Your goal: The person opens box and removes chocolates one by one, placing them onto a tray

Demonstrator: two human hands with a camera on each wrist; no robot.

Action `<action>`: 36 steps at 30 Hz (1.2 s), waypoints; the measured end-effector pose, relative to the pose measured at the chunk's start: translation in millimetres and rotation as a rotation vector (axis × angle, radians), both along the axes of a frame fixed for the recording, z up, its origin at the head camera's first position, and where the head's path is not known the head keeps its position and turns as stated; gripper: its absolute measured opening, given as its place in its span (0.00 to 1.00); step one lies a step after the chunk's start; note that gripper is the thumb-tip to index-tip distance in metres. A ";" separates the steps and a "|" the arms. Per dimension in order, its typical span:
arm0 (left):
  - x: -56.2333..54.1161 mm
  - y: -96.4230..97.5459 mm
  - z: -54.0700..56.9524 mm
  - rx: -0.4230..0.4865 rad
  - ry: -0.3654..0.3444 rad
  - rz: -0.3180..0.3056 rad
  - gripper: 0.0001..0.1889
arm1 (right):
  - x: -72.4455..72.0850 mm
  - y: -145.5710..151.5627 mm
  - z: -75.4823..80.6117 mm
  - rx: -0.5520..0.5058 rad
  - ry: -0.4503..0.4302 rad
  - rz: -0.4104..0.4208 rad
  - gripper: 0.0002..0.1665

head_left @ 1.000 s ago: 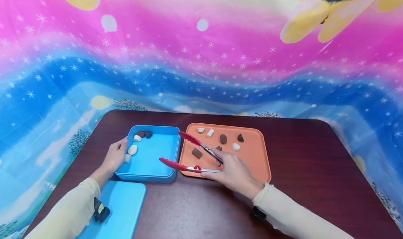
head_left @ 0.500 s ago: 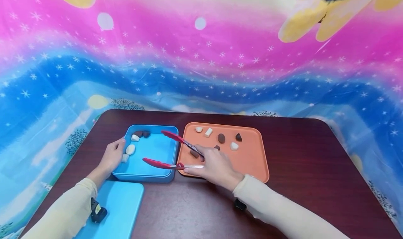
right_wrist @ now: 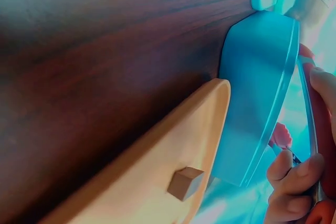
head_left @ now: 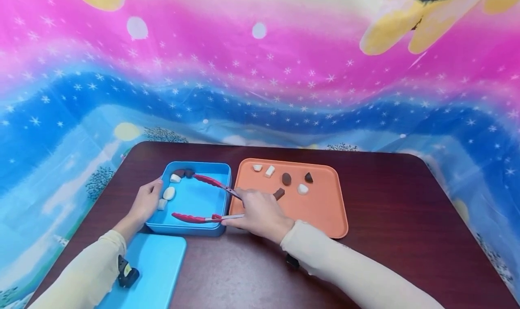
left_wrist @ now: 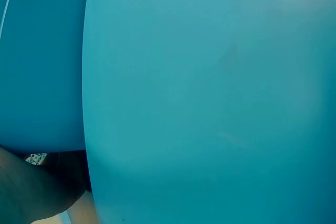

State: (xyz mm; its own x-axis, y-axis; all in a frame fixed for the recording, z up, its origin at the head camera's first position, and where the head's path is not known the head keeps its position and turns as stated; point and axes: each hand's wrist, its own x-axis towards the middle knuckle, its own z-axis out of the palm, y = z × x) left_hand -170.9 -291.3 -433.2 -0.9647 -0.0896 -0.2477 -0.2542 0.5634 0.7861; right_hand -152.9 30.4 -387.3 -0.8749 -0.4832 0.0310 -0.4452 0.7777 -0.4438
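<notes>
My right hand (head_left: 262,212) holds red-tipped tongs (head_left: 211,180) by their metal arms. Their arms are spread apart over the blue box (head_left: 203,225), and nothing is between the tips. In the head view, the upper tip is close to the dark stones (head_left: 189,173) in the box's far left corner. White stones (head_left: 169,193) lie along the box's left side. My left hand (head_left: 145,203) holds the box's left wall at the rim; some of its fingers are hidden. A brown block (right_wrist: 185,183) on the orange tray (head_left: 317,212) shows in the right wrist view.
More brown and white stones (head_left: 286,179) lie spread over the tray, right of the box. A blue lid (head_left: 162,268) lies on the dark table (head_left: 386,209) in front of the box, under my left forearm. A printed cloth (head_left: 260,74) hangs behind the table.
My right hand has moved left with the spread tongs, from the gap between tray and box to over the box. The left hand keeps its place on the box.
</notes>
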 end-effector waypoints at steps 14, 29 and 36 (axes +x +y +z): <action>-1.7 2.4 -1.7 -0.006 0.015 -0.010 0.34 | -3.1 -28.2 0.1 0.125 0.063 0.082 0.47; -0.8 -1.8 -2.7 -0.035 0.031 0.005 0.35 | 1.2 -55.9 -1.7 0.279 0.209 0.102 0.43; -2.0 -0.1 -1.2 -0.031 0.028 -0.003 0.35 | 3.0 -64.0 -2.1 0.316 0.299 0.149 0.39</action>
State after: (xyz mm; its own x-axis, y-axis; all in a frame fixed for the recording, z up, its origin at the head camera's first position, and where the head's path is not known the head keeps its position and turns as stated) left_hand -173.0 -291.4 -434.3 -0.9714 -0.0942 -0.2179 -0.2309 0.5885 0.7748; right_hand -150.0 -33.5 -389.4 -0.7703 -0.6294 0.1027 -0.6349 0.7720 -0.0302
